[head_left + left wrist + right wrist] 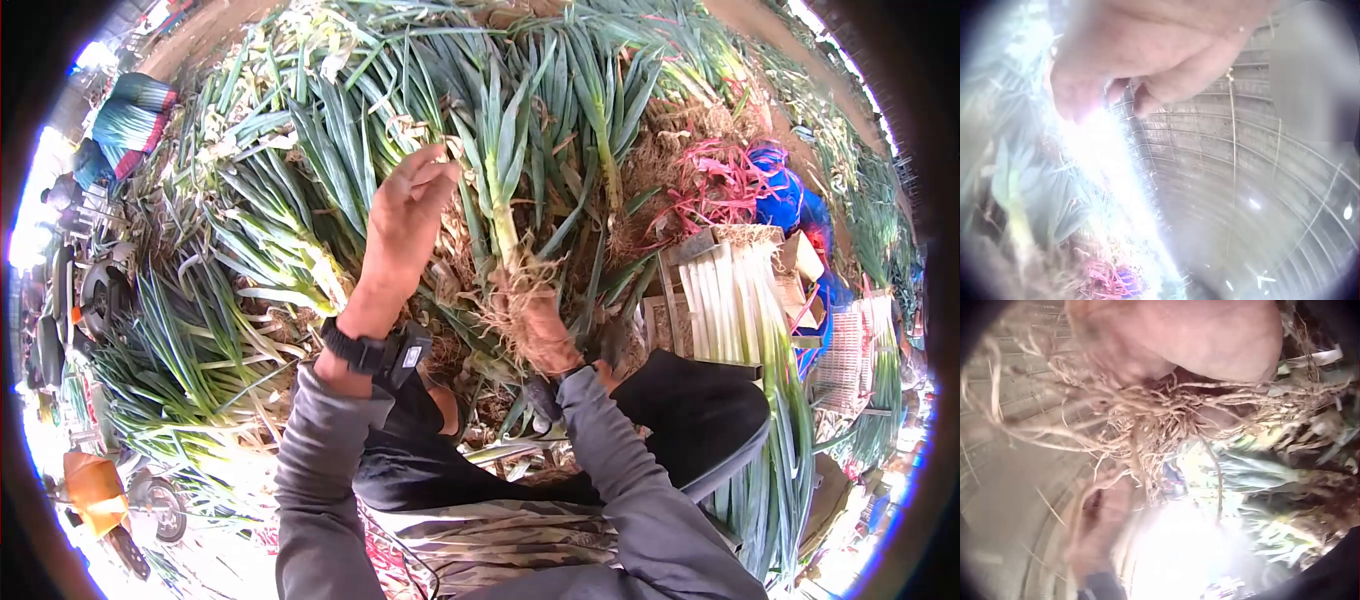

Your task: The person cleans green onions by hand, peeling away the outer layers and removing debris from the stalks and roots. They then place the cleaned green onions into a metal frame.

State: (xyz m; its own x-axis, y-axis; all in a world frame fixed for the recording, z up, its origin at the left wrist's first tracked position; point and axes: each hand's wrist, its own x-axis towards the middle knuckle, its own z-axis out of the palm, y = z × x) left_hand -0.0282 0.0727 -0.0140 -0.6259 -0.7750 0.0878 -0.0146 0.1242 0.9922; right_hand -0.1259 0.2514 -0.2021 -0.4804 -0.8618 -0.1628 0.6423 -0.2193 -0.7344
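Note:
A green-and-white leek (503,215) stands up in front of the person, leaves pointing away. Its root end is gripped by the right hand (540,330), with shaggy roots spilling over the fingers. In the right wrist view, tangled roots (1147,419) hang under the right hand (1185,337), which partly hides the stalk. The left hand (405,225) is raised just left of the leek, fingers loosely bent, holding nothing. The left wrist view shows the left hand (1147,56) with bent fingers and nothing between them.
Leek heaps (190,340) lie to the left and ahead. At the right, trimmed leeks (735,300) rest in a wooden frame, near pink ties (715,185) and a blue bundle (790,200). The person's bent leg (690,410) is close below the right hand.

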